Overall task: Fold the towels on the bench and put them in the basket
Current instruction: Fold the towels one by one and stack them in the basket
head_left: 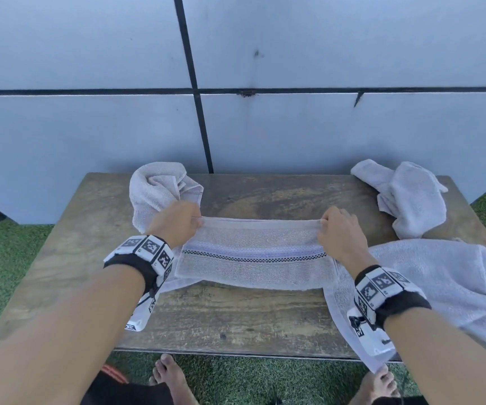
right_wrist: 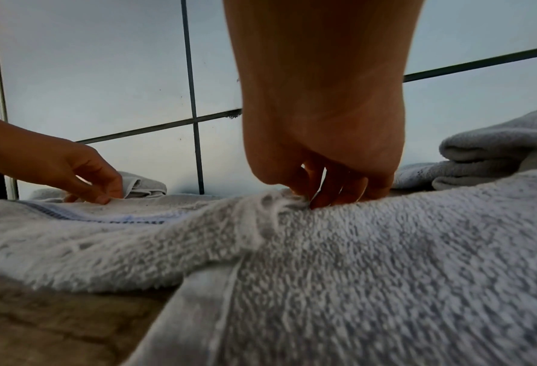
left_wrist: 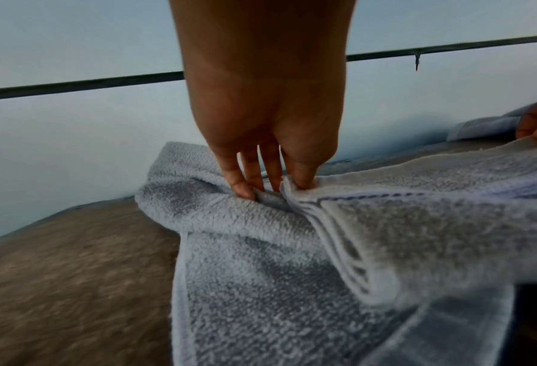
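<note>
A pale grey towel (head_left: 253, 258) with a purple band and a checked stripe lies stretched across the wooden bench (head_left: 236, 317). My left hand (head_left: 183, 220) pinches its far left corner, thumb and fingers curled into the cloth (left_wrist: 292, 272). The far right corner is pinched by my right hand (head_left: 338, 229), fingertips dug into the pile (right_wrist: 354, 272). The edge runs taut between both hands, slightly raised. More grey towelling (head_left: 440, 282) is bunched under my right wrist and hangs over the front edge; it seems to be the same towel.
Two crumpled grey towels sit at the back of the bench, one on the left (head_left: 160, 185) and one on the right (head_left: 411, 197). A panelled wall (head_left: 323, 127) rises right behind. Artificial grass (head_left: 2, 258) surrounds the bench. An orange-red object (head_left: 113, 372) shows near my bare feet (head_left: 171, 378).
</note>
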A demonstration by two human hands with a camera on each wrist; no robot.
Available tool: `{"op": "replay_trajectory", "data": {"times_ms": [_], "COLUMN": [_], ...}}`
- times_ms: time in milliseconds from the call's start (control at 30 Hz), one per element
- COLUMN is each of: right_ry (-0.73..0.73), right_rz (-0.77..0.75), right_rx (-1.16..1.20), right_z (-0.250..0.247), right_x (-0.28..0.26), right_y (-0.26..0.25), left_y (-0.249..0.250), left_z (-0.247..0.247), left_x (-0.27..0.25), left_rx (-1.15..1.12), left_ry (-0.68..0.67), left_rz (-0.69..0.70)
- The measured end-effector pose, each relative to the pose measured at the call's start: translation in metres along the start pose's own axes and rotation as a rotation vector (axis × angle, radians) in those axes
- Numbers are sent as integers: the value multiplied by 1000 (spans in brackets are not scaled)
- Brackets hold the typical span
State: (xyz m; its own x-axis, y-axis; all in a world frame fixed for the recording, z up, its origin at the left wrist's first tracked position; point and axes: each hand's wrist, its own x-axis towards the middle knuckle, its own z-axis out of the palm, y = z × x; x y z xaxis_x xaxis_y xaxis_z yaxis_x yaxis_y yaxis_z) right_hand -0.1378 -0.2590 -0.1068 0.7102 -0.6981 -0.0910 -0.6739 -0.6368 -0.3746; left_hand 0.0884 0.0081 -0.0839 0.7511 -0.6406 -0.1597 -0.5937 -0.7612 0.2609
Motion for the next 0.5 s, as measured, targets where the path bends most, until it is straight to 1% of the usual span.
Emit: {"op": "replay_trajectory", "data": {"times_ms": [100,167,233,300,367,467,500], "right_ry": [-20,-37,-46,-50,-38,-8,14], "right_rz": [-44,-60,-71,-75,-79,-51,-62], "right_rx": [-25,-46,-51,-49,-6,146,192], "right_z": [2,1,-1,-3,-7,-18,-24], "right_x": [-1,-1,-1,0,-1,-3,-5], "right_y": [4,4,1,-1,-2,-2,-3], "left_y": [-10,-12,-11,-9,-8,-4,-2], "left_z": [6,6,4,0,-7,-24,-31], "left_x": [5,7,8,6,2,-8,-12], "left_rx": [-60,-62,-34,-9,-7,-7,-6], "left_ry": [-38,-58,-53,-19,9,39,55], "left_rz": [47,67,89,111,137,171,177]}}
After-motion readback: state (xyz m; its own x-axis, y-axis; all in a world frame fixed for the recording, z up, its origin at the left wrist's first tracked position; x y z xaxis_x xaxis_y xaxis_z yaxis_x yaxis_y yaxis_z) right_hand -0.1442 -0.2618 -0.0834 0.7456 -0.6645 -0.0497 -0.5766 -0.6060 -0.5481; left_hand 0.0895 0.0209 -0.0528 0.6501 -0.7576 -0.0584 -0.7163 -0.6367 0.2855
